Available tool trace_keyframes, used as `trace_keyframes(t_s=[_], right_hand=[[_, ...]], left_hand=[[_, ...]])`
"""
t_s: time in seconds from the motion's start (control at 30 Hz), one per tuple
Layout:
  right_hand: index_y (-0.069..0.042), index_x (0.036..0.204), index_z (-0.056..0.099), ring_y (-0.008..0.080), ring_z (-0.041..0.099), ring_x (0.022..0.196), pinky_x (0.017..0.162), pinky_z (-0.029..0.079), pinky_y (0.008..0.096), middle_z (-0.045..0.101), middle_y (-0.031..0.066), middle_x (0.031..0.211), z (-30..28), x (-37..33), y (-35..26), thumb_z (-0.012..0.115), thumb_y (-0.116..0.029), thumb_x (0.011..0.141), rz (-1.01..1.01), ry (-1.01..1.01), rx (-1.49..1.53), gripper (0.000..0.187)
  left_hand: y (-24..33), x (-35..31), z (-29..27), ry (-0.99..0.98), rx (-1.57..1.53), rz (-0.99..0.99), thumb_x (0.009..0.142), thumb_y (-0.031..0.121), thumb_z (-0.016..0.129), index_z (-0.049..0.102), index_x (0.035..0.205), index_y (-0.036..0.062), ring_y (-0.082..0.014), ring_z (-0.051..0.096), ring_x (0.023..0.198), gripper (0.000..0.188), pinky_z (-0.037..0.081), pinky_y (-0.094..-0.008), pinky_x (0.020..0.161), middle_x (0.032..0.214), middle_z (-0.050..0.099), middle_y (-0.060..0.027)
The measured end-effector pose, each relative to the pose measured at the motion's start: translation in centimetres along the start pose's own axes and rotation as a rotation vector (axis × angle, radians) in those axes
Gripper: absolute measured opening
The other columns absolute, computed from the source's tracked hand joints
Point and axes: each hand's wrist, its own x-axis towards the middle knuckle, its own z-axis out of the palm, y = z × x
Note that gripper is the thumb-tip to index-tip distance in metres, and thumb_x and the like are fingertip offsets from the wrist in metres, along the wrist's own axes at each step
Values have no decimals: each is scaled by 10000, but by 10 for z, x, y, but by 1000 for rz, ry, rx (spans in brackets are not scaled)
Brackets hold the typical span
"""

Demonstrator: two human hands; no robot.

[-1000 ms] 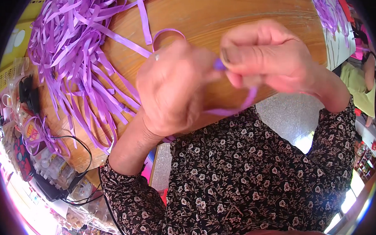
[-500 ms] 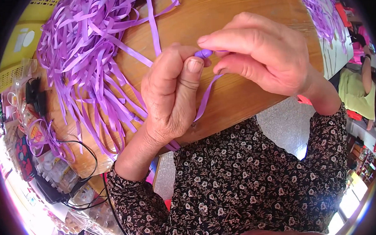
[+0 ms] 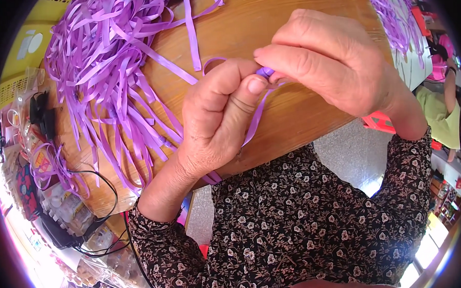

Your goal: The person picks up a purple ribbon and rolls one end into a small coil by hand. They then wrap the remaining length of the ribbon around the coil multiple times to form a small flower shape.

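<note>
My left hand point(image 3: 217, 114) is closed, with thumb and forefinger pinching a small, shiny, dark purple piece point(image 3: 264, 71), perhaps a bead or clasp, joined to a lilac ribbon point(image 3: 257, 117). From the right, my right hand point(image 3: 334, 64) meets it over the table; its thumb and fingertips pinch the ribbon at that piece. The fingers partly cover the spot where they meet. One length of ribbon hangs below the hands, and a small loop shows behind my left forefinger. A large heap of lilac ribbons point(image 3: 98, 52) lies left of my left hand.
The wooden table point(image 3: 246, 21) ends just before my lap. Along the left stand a yellow basket point(image 3: 14, 65), plastic bags and a black cord point(image 3: 112, 186). More ribbons point(image 3: 396, 21) lie on a white surface at far right, near a person in a yellow-green top point(image 3: 437, 109).
Both hands have shifted slightly right. My right thumb and fingers, apart before, have closed in on the ribbon at the purple piece. A ribbon loop now shows behind my left forefinger.
</note>
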Motion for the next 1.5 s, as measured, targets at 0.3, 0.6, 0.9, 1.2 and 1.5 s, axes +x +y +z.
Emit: trace_keyframes(t_s=[0.3, 0.6, 0.9, 1.2, 1.5], right_hand=[[15, 777, 550, 232, 459, 566, 448, 352, 328, 434, 92, 694, -4, -11, -2, 689, -130, 672, 6, -140, 193, 227], [-7, 793, 539, 237, 471, 586, 521, 371, 327, 446, 90, 659, 7, -19, -20, 573, -122, 841, 358, -136, 387, 130], [4, 754, 530, 120, 488, 562, 510, 374, 266, 496, 51, 599, 9, -28, -28, 487, -163, 917, 705, -220, 652, 237], [-19, 769, 550, 34, 329, 495, 444, 245, 204, 473, -14, 592, 7, -1, -29, 403, -276, 978, 867, 9, 1247, 363], [-9, 773, 534, 32, 257, 462, 429, 212, 201, 326, -47, 541, 15, -6, -20, 363, -300, 990, 913, 94, 1333, 402]], left_hand=[[0, 4, 3, -103, 475, 333, 806, 41, 608, 572, 857, 25, -246, 499, 529, 64, 385, -324, 456, 641, 489, -82], [-8, -5, 8, -46, 696, 409, 668, 61, 653, 564, 804, 52, -201, 477, 482, 162, 344, -318, 405, 596, 403, -48], [-4, -7, 8, -81, 970, 482, 690, -41, 628, 587, 847, -12, -201, 431, 458, 165, 346, -307, 419, 605, 426, -82], [-9, 3, 5, 94, 223, 281, 860, 56, 567, 574, 891, -5, -186, 465, 564, 68, 375, -278, 515, 658, 488, -63], [13, -1, -2, 119, -218, -176, 969, 213, 434, 563, 1005, 3, -40, 347, 590, 249, 280, -199, 540, 763, 555, 6]])
